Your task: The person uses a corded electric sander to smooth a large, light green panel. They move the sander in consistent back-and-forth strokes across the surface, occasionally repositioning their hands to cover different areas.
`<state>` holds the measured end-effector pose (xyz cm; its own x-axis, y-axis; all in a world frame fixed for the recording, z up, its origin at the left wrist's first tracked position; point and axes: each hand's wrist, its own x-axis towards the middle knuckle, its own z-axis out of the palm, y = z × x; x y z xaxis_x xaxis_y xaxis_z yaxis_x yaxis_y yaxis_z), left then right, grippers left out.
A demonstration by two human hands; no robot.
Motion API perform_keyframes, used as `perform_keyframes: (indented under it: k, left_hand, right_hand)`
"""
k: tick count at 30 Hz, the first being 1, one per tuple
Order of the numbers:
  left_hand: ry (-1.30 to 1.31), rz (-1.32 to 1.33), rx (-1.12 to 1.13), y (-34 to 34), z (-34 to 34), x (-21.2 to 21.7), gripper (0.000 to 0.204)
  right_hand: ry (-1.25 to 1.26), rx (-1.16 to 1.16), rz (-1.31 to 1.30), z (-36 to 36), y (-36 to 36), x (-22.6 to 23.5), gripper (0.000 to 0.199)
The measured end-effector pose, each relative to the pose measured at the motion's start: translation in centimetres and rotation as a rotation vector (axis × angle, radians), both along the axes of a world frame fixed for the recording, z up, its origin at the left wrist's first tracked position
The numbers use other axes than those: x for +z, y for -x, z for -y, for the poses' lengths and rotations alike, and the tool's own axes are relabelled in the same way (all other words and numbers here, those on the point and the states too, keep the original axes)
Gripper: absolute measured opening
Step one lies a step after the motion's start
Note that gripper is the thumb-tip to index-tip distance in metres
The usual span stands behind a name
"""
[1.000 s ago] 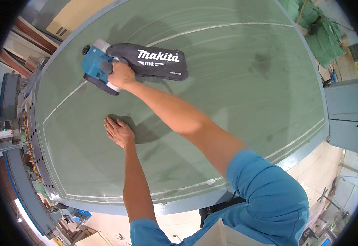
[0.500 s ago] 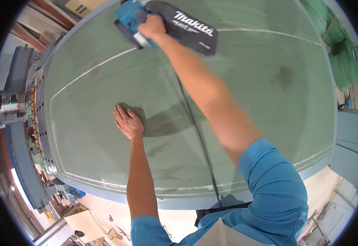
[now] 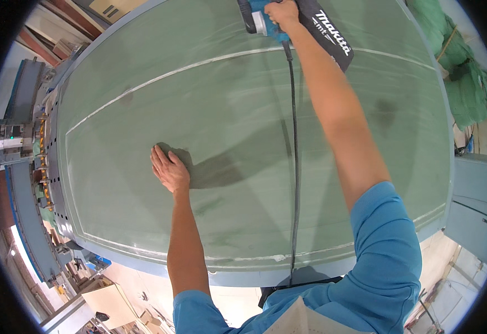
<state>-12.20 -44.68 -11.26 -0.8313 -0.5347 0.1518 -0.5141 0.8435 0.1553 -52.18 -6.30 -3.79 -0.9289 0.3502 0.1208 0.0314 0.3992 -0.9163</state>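
Observation:
A wide green panel point(image 3: 238, 211) with thin white lines along its surface fills most of the view. At its far side my right hand point(image 3: 282, 13) is closed round the handle of a teal electric sander point(image 3: 259, 22), partly cut off by the upper edge. A black dust bag point(image 3: 324, 33) hangs off the tool's right side. From the sander a dark power cord point(image 3: 295, 167) runs back over the panel towards my waist. My left hand point(image 3: 171, 171) rests palm down on the left half of the panel, fingers stretched out, holding nothing.
Along the left stands a machine with a blue-grey rail point(image 3: 29, 217) and a dark perforated edge. Green wrapped bundles point(image 3: 466, 92) lie at the far right, above a grey cabinet point(image 3: 477, 217). Boards and a pale box point(image 3: 112, 306) are at the lower left.
My right hand has moved the sander to the right and slightly farther away, and its cord has swung with it. My left hand has stayed nearly in place on the panel.

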Motion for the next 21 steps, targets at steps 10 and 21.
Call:
perform_keyframes:
  k: [10,21]
  left_hand:
    - [0.030,-0.006,-0.020,0.0,0.5,-0.5,0.056]
    - [0.068,0.015,-0.027,-0.1,0.9,-1.0,0.058]
  right_hand:
    - [0.308,-0.140,-0.054,-16.3,0.4,-0.5,0.007]
    - [0.230,-0.177,-0.081,-34.2,-5.6,-0.8,0.014]
